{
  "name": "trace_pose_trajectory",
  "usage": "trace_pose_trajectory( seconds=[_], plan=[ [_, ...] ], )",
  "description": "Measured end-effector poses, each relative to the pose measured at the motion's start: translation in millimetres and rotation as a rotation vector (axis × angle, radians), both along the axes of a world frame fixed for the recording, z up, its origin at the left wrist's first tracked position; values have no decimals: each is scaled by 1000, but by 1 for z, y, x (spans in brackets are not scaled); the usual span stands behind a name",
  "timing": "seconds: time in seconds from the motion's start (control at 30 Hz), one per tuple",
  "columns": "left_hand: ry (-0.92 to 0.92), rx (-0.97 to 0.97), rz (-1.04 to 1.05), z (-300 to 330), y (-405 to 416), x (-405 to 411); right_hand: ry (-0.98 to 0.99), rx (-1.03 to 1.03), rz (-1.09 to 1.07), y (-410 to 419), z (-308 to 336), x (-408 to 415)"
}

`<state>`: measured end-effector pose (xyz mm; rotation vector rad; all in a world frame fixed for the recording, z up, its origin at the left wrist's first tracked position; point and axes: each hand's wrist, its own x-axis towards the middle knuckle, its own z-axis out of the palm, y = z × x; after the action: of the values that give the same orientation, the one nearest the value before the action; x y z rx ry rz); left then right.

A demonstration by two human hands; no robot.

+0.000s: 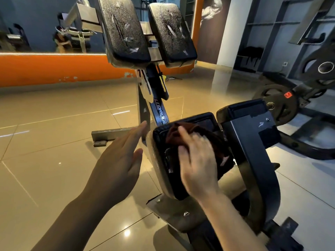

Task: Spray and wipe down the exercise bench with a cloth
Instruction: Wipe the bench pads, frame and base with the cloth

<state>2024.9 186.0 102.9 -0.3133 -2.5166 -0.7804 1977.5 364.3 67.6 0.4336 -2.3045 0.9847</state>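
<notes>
Right hand is planted on a dark reddish-brown cloth, pressing it against the black lower pad of the exercise bench. The fingers look spread over the cloth, but they're blurred, so I honestly can't tell if they're curled into it or just flat on top. Part of the cloth bunches up past the fingertips at the top of the pad.

Left hand is flat with fingers straight, holding nothing, hovering just left of that pad with its fingertips near the bench's upright metal post.

Up top, the two angled black pads are scuffed and torn, with pale patches showing. A second black pad sits just right of the one under the cloth. Weight plates sit on a rack off to the right, on a glossy tiled floor.
</notes>
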Motion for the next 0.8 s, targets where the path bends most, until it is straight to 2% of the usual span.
trace_pose_trajectory(
  seconds=[0.1, 0.2, 0.3, 0.4, 0.5, 0.6, 0.7, 0.8],
  plan=[
    [-17, 47, -9, 1, 4, -4, 25, 182, 128, -12, -5, 13],
    [-14, 86, -54, 0, 8, -7, 8, 275, 102, -1, 5, 2],
    [-31, 115, -75, -3, 9, -8, -136, 224, -86, 22, 26, -27],
    [-54, 142, -109, -6, 7, -11, -248, 59, -184, 28, 45, -50],
    [-84, 210, -125, -4, 6, -13, -188, 99, -200, 15, 43, -46],
    [-55, 266, -97, 1, 7, -14, -124, 191, -46, -11, 34, -18],
    [36, 345, -15, 3, 3, -17, -37, 320, 79, -38, 24, 4],
    [106, 311, 42, 3, -3, -18, 34, 448, 59, -40, 18, 0]
  ],
)
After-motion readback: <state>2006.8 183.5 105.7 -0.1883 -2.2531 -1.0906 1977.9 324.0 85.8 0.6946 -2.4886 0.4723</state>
